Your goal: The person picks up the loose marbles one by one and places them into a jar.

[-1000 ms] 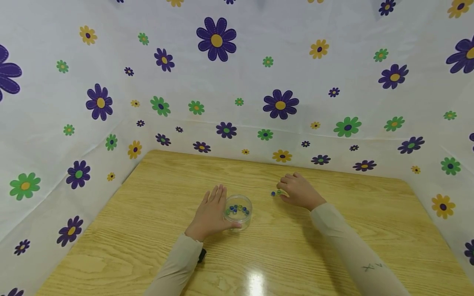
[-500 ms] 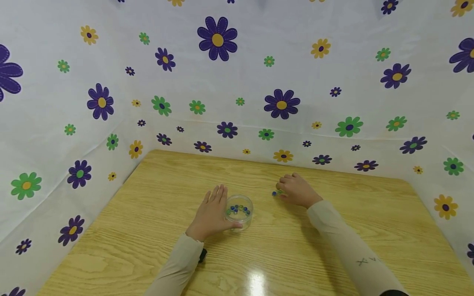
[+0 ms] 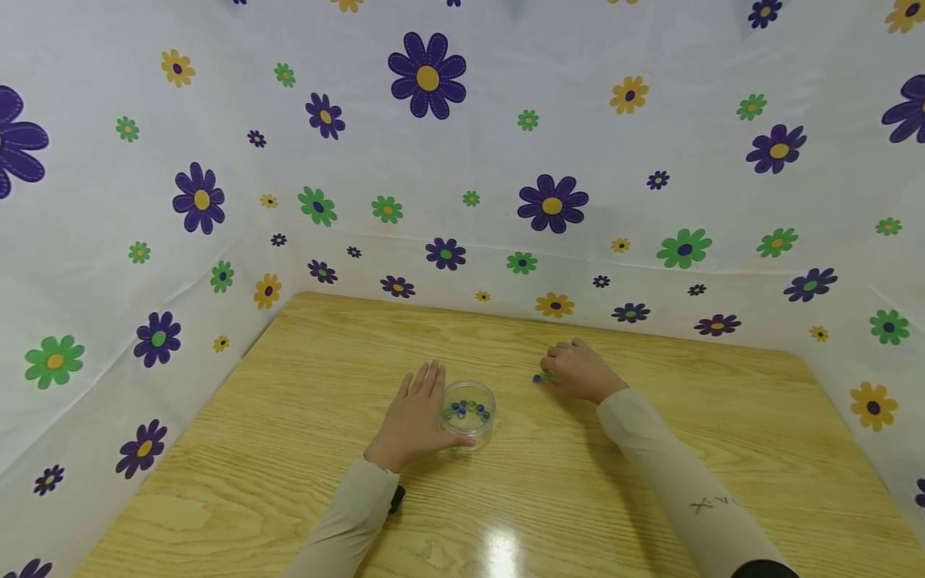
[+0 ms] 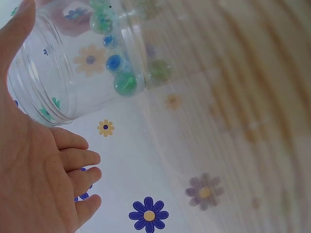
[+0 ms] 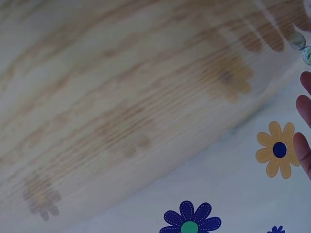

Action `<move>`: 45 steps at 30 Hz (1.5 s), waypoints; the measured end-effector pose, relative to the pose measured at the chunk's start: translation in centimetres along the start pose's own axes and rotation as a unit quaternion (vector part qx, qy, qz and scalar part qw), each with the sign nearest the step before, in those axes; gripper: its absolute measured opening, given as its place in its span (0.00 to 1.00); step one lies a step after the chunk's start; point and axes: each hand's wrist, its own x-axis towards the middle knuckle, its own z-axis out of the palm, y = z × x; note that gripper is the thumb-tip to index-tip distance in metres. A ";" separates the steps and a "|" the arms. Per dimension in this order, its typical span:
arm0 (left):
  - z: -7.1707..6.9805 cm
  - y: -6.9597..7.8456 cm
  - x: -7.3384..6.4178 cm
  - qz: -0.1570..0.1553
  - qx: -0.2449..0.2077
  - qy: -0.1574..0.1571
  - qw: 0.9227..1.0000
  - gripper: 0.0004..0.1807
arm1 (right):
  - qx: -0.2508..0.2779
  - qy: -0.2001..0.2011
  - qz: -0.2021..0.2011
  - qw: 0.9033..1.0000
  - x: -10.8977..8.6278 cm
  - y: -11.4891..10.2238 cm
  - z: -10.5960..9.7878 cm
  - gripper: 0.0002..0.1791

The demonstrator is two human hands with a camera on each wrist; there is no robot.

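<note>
A clear round jar point(image 3: 468, 437) with several blue and green marbles point(image 3: 462, 410) in it stands on the table. My left hand point(image 3: 408, 425) holds the jar from the left, its thumb across the near side and its fingers straight along the wall. In the left wrist view, green and blue marbles point(image 4: 125, 84) show through the jar point(image 4: 53, 82). Farther right, my right hand point(image 3: 581, 373) has curled fingers at a green marble point(image 3: 548, 375), which it partly covers. Just left of that lies a blue marble point(image 3: 537, 379). The right wrist view shows fingertips point(image 5: 304, 109) beside a marble point(image 5: 307, 55).
The wooden table point(image 3: 347, 345) is glossy and reflects the backdrop. A white cloth point(image 3: 462, 144) printed with purple, green and yellow flowers surrounds its far side and flanks.
My right hand has moved slightly in over the green marble, hiding more of it. The left hand and the jar stay in place.
</note>
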 end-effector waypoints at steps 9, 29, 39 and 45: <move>0.1 0.1 0.0 0.000 -0.001 0.001 1.000 0.67 | -0.002 -0.009 0.004 1.000 0.0 0.3 0.9 0.06; 0.1 0.1 0.1 -0.003 0.007 0.001 1.000 0.67 | 0.021 -0.031 0.010 0.999 -0.7 0.4 0.7 0.02; 0.1 0.1 0.1 -0.007 0.003 -0.002 1.000 0.66 | 0.002 -0.012 0.003 1.000 -1.3 0.3 0.7 0.03; -0.1 0.2 0.0 -0.006 0.002 -0.003 1.000 0.66 | -0.019 0.010 -0.002 1.000 -1.8 0.1 0.3 0.04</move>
